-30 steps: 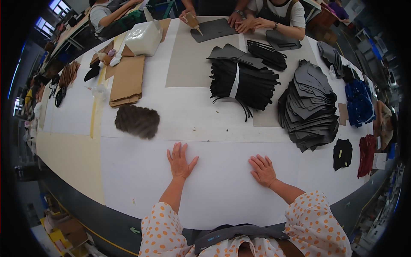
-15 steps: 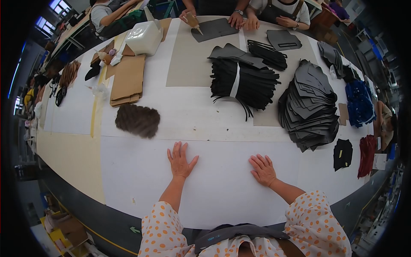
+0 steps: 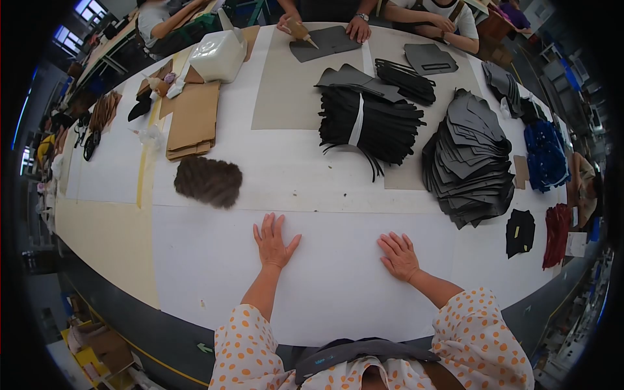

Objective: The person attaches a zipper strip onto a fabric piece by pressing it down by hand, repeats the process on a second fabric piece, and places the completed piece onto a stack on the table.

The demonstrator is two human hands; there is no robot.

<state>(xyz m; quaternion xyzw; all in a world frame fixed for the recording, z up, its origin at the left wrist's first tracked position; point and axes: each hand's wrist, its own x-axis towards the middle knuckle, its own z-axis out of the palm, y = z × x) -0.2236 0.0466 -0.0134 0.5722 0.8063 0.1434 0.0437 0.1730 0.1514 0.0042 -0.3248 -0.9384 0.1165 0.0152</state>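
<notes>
My own two hands have not changed place. My left hand (image 3: 273, 244) lies palm down near the middle of the frame, its fingers spread and thumb out; my right hand (image 3: 399, 257), to the right of it, is also flat, fingers only a little apart. Both touch the white sheet (image 3: 344, 286) and hold nothing. Nearest to the left one is the brown furry piece (image 3: 208, 182), left of centre; the pile of dark grey pieces (image 3: 468, 159) stays at the right.

The change is at the top of the frame — the bottle (image 3: 298, 30) in a co-worker's hand has its tip farther right over a grey piece (image 3: 325, 43). The person beside has drawn the hands (image 3: 444, 24) back — so, I judge, nothing near me is altered.
</notes>
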